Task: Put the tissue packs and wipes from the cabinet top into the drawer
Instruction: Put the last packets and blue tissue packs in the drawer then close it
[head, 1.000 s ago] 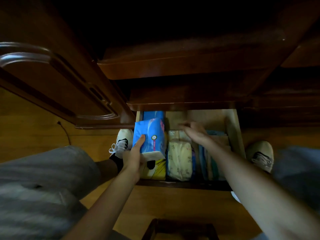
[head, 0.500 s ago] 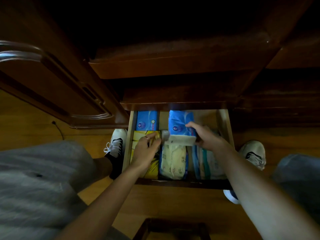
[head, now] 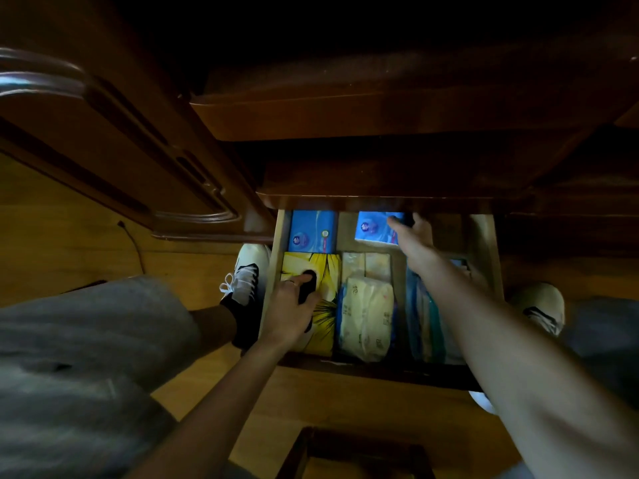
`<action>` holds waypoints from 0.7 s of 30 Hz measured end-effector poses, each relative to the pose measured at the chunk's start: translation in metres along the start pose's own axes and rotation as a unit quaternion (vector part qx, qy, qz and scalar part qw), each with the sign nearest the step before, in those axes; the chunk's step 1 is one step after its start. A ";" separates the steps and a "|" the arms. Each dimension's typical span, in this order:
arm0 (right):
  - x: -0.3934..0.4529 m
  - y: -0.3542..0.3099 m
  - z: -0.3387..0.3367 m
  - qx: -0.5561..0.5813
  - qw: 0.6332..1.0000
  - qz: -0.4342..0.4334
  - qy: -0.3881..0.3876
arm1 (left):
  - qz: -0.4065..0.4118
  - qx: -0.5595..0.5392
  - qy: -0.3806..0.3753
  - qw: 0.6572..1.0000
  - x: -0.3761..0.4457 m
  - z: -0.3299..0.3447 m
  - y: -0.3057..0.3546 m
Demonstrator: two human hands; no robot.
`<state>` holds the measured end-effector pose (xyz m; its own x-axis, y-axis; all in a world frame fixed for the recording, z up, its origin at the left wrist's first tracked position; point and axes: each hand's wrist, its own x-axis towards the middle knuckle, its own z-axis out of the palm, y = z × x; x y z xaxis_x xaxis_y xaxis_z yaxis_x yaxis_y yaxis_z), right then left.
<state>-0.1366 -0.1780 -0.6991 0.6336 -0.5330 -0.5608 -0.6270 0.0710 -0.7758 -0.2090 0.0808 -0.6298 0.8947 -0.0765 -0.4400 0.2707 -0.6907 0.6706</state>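
Observation:
The open wooden drawer (head: 484, 257) holds several packs. My right hand (head: 415, 240) grips a blue tissue pack (head: 371, 228) at the drawer's back middle, under the cabinet edge. A second blue tissue pack (head: 313, 231) lies at the back left. My left hand (head: 290, 309) rests flat on a yellow tissue box (head: 323, 267) at the front left, fingers spread. A pale yellow wipes pack (head: 366, 316) lies in the middle, and blue-green packs (head: 425, 326) stand along the right under my right forearm.
A dark cabinet top (head: 380, 108) overhangs the drawer's back. An open cabinet door (head: 103, 140) stands at the left. My shoes (head: 247, 271) (head: 539, 305) flank the drawer on a wooden floor. A dark frame (head: 352, 454) lies below.
The blue pack went from my left hand to my right, which pushed it to the drawer's back. My left hand came down onto the yellow box.

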 end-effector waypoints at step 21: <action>0.018 -0.001 0.036 -0.160 0.982 0.011 -0.104 | 0.117 0.409 -0.067 0.903 0.001 0.004 -0.015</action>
<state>-0.1081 -0.1572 -0.7190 0.6758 -0.3482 -0.6496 -0.7312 -0.2057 -0.6504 -0.2135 0.0888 -0.6428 0.8280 -0.3368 -0.4483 -0.3209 -0.9403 0.1138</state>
